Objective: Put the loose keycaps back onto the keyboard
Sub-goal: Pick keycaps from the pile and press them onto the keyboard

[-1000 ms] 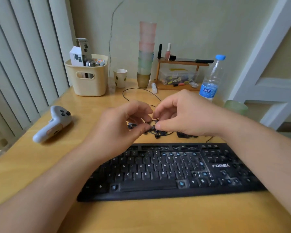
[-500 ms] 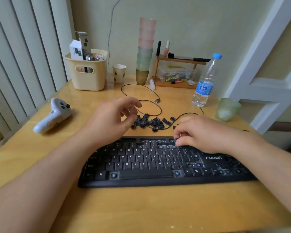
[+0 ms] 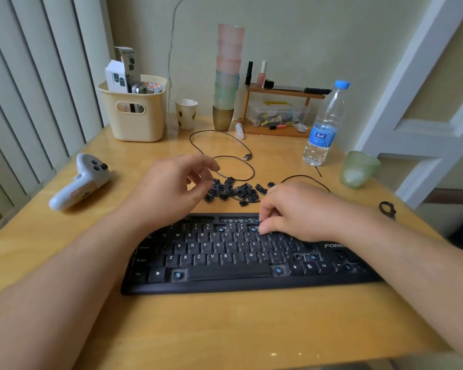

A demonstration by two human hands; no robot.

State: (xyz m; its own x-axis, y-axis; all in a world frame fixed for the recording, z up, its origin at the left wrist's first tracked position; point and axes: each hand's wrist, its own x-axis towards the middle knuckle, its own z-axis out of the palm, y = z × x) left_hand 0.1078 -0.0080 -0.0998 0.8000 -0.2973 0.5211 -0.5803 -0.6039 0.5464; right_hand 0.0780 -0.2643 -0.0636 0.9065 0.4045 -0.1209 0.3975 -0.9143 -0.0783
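Since half a second earlier, barely anything was shifted. The right hand (image 3: 300, 209) was kept curled on the black keyboard (image 3: 241, 260), fingertips pressed into its top rows; whether a keycap was pinched couldn't be told. The left hand (image 3: 171, 188) was held loosely open, nothing gripped, over the loose keycaps (image 3: 233, 190) piled just behind the keyboard on the desk (image 3: 225, 329).

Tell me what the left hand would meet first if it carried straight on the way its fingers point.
Most likely the pile of loose keycaps, just beyond the left hand; its fingertips look barely short of it, though depth is unclear.
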